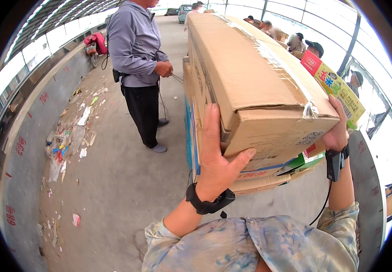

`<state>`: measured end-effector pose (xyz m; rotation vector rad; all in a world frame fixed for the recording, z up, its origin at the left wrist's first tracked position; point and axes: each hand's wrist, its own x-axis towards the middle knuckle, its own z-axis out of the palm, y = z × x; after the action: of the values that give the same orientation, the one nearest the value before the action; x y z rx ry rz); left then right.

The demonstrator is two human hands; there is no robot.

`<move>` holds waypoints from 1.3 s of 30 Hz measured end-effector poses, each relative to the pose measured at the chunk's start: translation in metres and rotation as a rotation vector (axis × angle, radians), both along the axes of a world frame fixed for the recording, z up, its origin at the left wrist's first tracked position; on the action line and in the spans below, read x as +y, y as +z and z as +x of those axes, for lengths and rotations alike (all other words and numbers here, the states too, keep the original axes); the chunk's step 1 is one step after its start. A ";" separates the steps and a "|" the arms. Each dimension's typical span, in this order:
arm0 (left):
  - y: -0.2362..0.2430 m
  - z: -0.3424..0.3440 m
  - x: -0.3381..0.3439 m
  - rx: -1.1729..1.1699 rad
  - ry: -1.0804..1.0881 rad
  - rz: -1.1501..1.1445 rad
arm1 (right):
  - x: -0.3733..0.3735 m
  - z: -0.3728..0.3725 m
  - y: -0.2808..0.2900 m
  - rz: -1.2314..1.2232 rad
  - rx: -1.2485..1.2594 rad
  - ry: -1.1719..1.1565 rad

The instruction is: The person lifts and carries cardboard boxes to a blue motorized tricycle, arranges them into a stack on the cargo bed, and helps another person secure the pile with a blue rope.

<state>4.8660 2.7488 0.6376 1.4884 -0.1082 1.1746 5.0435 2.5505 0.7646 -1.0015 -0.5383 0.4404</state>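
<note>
A large brown cardboard box, its top seam closed with clear tape, lies on a stack of flattened cardboard. My left hand is closed on the box's near left corner, fingers stretched up along the side and thumb across the near face. At the near right corner my right hand grips the same box; most of its fingers are hidden. Just beyond that hand, a red, yellow and green printed carton slants along the box's right side. Both my wrists wear black bands.
A person in a grey jacket stands left of the stack, a thin cord in hand. Plastic scraps and litter lie along a low grey wall. Several people stand beyond the box. Another low wall runs at right.
</note>
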 end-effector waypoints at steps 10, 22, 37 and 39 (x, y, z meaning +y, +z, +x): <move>-0.039 -0.016 0.038 -0.006 0.078 -0.067 | -0.010 0.012 -0.014 0.122 -0.102 0.110; -0.125 0.012 0.075 0.369 -0.290 -0.510 | -0.004 -0.019 -0.131 -0.218 -0.058 0.127; -0.088 0.033 0.060 0.353 -0.155 -0.393 | -0.023 0.000 -0.160 -0.157 -0.478 0.113; -0.085 0.033 0.056 0.357 -0.142 -0.378 | -0.025 0.001 -0.169 -0.162 -0.502 0.067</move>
<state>4.8992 2.8044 0.5529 1.3046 0.2366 0.7518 5.0444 2.5256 0.5956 -1.2609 -1.0008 0.2919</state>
